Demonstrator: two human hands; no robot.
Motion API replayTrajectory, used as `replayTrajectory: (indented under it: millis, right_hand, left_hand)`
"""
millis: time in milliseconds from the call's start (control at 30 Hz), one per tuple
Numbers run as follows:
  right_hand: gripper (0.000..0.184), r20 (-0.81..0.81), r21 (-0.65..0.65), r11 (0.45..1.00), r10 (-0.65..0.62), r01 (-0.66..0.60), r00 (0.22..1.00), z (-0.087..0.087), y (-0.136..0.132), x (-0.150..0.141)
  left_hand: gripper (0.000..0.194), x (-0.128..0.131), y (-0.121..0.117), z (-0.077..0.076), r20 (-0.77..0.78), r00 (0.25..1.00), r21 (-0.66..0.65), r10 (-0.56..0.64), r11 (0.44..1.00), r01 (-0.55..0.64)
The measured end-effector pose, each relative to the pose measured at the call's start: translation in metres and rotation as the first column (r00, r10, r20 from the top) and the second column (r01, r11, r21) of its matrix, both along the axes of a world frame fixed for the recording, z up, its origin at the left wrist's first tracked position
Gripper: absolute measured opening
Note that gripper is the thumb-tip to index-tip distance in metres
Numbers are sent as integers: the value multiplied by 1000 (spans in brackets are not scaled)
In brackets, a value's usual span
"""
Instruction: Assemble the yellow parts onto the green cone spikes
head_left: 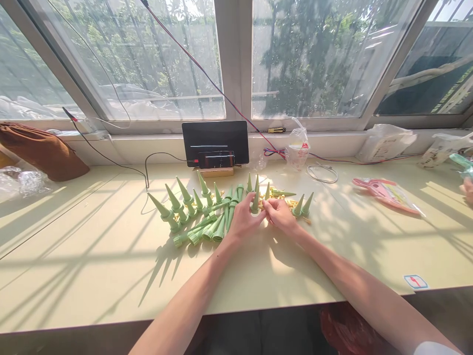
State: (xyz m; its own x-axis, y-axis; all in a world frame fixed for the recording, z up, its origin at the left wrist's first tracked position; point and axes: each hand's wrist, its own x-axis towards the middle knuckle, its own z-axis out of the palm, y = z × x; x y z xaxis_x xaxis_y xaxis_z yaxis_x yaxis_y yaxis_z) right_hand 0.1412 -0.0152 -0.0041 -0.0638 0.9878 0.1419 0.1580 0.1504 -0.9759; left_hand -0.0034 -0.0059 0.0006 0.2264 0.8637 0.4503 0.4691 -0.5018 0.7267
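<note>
My left hand (244,218) is closed around a green plastic cone-shaped spike (255,203), its tip pointing up. Just to its right, the fingertips of my right hand (280,214) are pinched together beside the spike; what they grip is too small to make out. Left of my hands lie several green tapered tubes (209,230) in a loose pile. A row of upright green cones (174,198) stands behind and beside that pile. Small yellow pieces (291,203) are scattered behind my right hand, with two more green cones (306,206) standing at their right.
A black tablet (215,138) with a phone (216,159) before it stands by the window. A plastic-wrapped cup (297,148), a coiled white cable (322,173) and a pink dustpan-like item (388,195) sit rightward. Another person's hand (467,190) shows at the right edge. A brown bag (44,150) lies far left.
</note>
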Motion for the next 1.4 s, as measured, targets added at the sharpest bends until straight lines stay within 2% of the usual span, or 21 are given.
replayTrajectory:
  millis: [167,333,600,833,933,1133,1400]
  right_hand:
    - [28,75,97,993,-82,75,994,3,-4,0]
    - [27,154,182,980,-110,81,982,5,-5,0]
    - [34,201,167,986,-64,30,978,1,-2,1]
    - [30,235,246,969,-46,-13,971,-8,0,1]
    - [35,238,246,969,-43,-17,970,-7,-2,2]
    - [32,280,300,953,-38,-49,959,-3,-4,1]
    - [27,249,247,967,3,-66,969,-4,-3,2]
  left_hand:
    - [24,0,-1,3,2,999,7,35,999,-36]
    - [31,-1,0,5,9,995,-15,99,995,-99]
    - [30,-2,-1,6,53,990,-50,133,990,-130]
    - [29,-4,0,7,129,984,-67,126,991,-118]
    - [29,-4,1,7,157,981,-79,112,992,-101]
    - [33,-5,2,4,148,981,-90,126,989,-113]
    - [32,-5,3,4,185,977,-97,102,992,-86]
